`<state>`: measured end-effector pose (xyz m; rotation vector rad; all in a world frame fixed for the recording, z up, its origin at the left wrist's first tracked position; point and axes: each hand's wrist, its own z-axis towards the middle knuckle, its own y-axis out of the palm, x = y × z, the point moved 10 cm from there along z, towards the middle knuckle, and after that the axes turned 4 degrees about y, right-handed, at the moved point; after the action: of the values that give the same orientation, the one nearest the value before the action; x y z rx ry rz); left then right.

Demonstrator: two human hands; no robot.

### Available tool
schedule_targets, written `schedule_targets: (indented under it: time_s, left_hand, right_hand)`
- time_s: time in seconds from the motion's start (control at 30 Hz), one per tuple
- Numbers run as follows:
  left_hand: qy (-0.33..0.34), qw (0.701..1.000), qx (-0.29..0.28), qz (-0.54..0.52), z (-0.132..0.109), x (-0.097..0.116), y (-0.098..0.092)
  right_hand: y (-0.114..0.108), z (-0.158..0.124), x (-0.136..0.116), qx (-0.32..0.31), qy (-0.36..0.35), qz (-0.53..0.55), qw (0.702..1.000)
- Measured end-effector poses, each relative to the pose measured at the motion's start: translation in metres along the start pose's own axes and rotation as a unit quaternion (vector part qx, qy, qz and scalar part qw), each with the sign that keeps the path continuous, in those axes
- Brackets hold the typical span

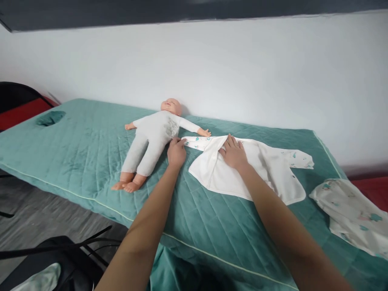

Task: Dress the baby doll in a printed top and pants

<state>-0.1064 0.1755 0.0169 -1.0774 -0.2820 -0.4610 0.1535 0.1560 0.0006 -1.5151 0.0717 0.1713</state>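
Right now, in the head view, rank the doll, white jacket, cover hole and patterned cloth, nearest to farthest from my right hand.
1. White jacket: beneath your right hand.
2. Doll: to its left.
3. Patterned cloth: far right.
4. Cover hole: far left.

Two bare forearms [151,230] taper smoothly to narrow wrists [175,165], bare hands [177,153] and slender fingers [232,142].

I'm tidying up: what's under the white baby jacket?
The green quilted bed cover shows around the white baby jacket; whatever lies directly beneath the jacket is covered and can't be seen.
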Motion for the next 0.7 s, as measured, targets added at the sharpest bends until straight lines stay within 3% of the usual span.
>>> schedule_targets:
  time_s: [0.2, 0.47, 0.57, 0.7]
  left_hand:
    - [0.015, 0.999, -0.01, 0.05, -0.008, 0.015, -0.008]
    - [0.077, 0.997, 0.011, 0.002, -0.044, 0.042, -0.03]
    - [0.113, 0.993, -0.007, -0.018, -0.056, 0.048, -0.028]
    - [0.122, 0.991, -0.031, -0.034, -0.063, 0.048, -0.023]
  right_hand:
    - [-0.001, -0.009, 0.0, -0.002, 0.029, -0.003, 1.0]
    - [0.002, -0.059, -0.015, -0.007, -0.02, -0.026, 0.999]
    - [0.003, -0.065, 0.005, -0.03, 0.02, -0.017, 0.999]
    - [-0.007, -0.059, 0.057, -0.006, 0.145, -0.013, 0.989]
